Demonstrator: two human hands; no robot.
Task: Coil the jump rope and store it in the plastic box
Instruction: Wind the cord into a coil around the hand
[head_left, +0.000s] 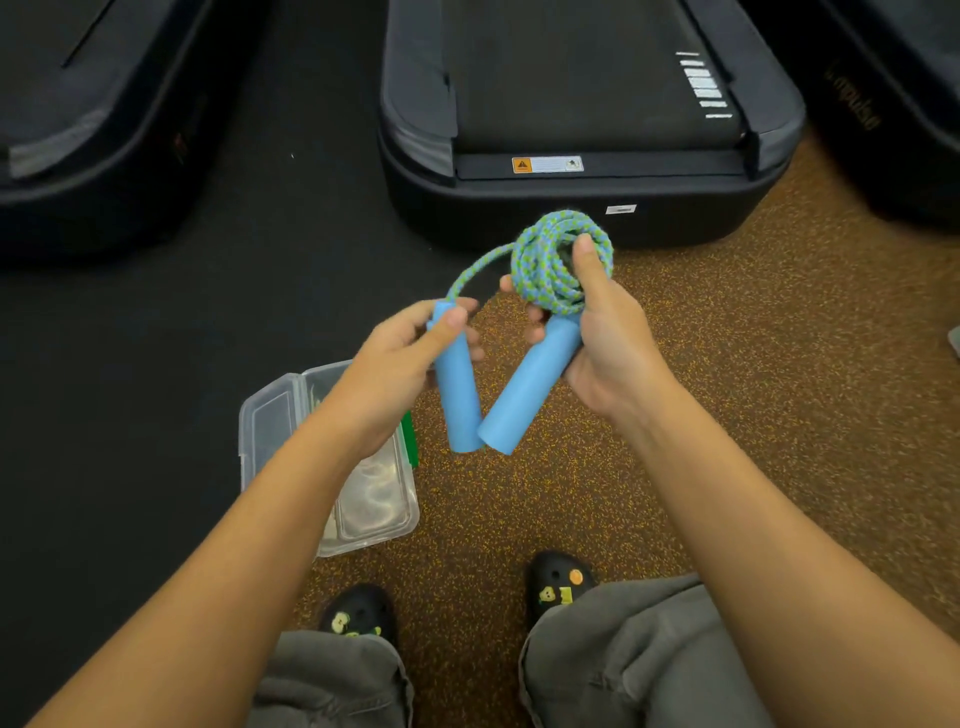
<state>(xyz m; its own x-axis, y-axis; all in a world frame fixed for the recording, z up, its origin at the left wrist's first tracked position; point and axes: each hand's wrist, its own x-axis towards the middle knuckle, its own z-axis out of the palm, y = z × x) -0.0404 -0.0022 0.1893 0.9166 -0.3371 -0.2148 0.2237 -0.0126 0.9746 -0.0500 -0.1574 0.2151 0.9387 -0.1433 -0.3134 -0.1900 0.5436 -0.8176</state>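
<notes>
One jump rope (558, 260) is in view, its braided cord wound into one bundle at twelve o'clock of the hands. It has two blue handles (460, 384), ends touching at six o'clock. Two hands: the left hand (400, 364) and the right hand (608, 343). One clear plastic box (270, 415) lies at eight o'clock. Two black shoes (558, 584) show at six o'clock. Three treadmills (587, 202) span ten to two o'clock.

Woven cord, matt handles, clear plastic

Braided blue-green fabric jump rope (558, 260) — smooth matt blue cylindrical handles (524, 392); glossy transparent plastic box (371, 499); speckled rubbery brown floor (753, 364).
</notes>
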